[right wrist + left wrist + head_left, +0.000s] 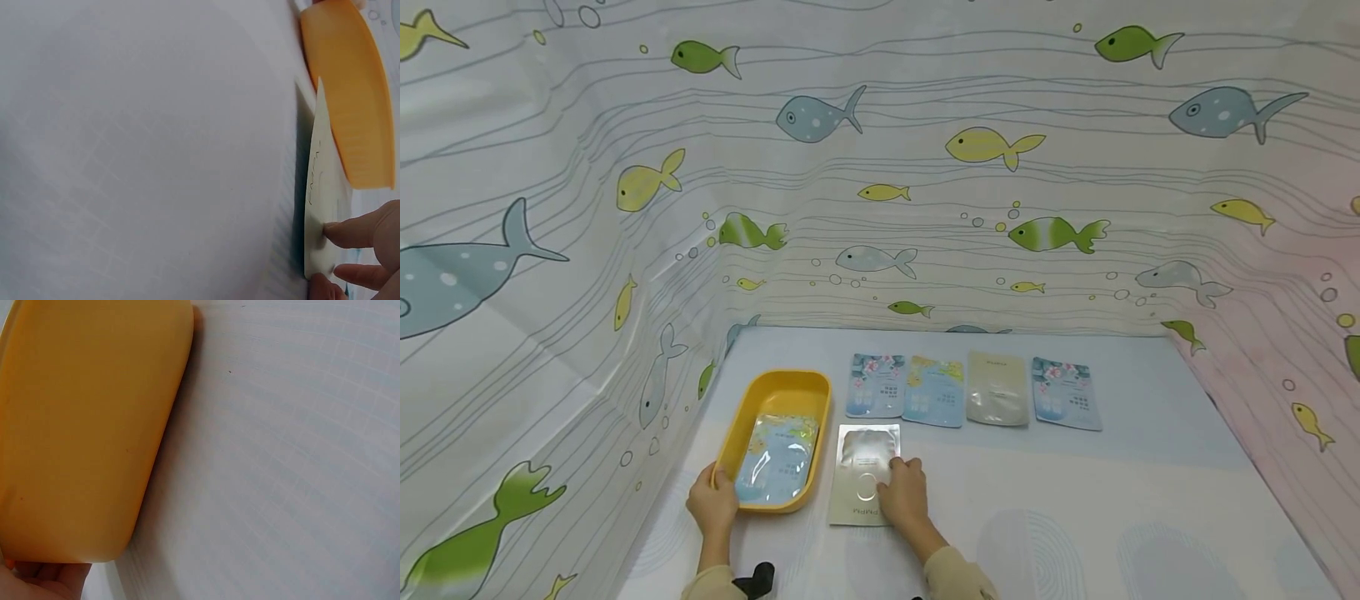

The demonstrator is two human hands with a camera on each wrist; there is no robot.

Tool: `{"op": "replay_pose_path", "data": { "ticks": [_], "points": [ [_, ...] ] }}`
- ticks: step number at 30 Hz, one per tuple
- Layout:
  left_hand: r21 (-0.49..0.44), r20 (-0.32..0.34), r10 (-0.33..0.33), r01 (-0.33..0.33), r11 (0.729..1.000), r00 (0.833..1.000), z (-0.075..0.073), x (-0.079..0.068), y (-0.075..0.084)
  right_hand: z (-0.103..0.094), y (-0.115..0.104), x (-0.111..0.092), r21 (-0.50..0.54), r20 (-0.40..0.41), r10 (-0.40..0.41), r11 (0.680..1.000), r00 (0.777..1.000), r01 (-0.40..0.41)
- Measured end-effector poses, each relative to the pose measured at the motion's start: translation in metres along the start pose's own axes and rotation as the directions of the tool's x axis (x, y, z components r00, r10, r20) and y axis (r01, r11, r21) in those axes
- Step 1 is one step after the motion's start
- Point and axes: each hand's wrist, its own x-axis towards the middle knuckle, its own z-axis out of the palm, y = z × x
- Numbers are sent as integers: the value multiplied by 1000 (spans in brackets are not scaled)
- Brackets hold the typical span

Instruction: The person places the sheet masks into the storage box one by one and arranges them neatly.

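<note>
A yellow plastic tray [823, 417] stands on the left of the table, with a shiny blue and yellow face mask packet [778, 458] lying inside it. My left hand [713, 502] grips the tray's near left corner; its fingers also show below the tray wall [94, 425] in the left wrist view. Just right of the tray is a beige and silver face mask packet [853, 492]. My right hand [904, 496] pinches that packet by its right edge, the thumb on its face. In the right wrist view the packet [319, 181] stands slightly off the table, with a shadow beneath.
Behind lie a flowered blue packet [876, 400], a blue and yellow packet [934, 404], a beige packet [997, 392] and another flowered packet [1066, 396] in a row. Fish-printed cloth [925, 192] walls the pale table [1112, 492] at the back and sides.
</note>
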Motion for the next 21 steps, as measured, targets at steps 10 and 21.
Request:
{"op": "replay_pose_path", "data": {
  "ticks": [10,21],
  "points": [
    [-6,-15,26,-26,1000,1000,1,0,0,-6,-2,-3,26,-16,52,998,999,-52],
    [-8,-25,33,-33,999,999,0,-2,2,-5,6,3,83,0,115,990,993,-114]
  ]
}}
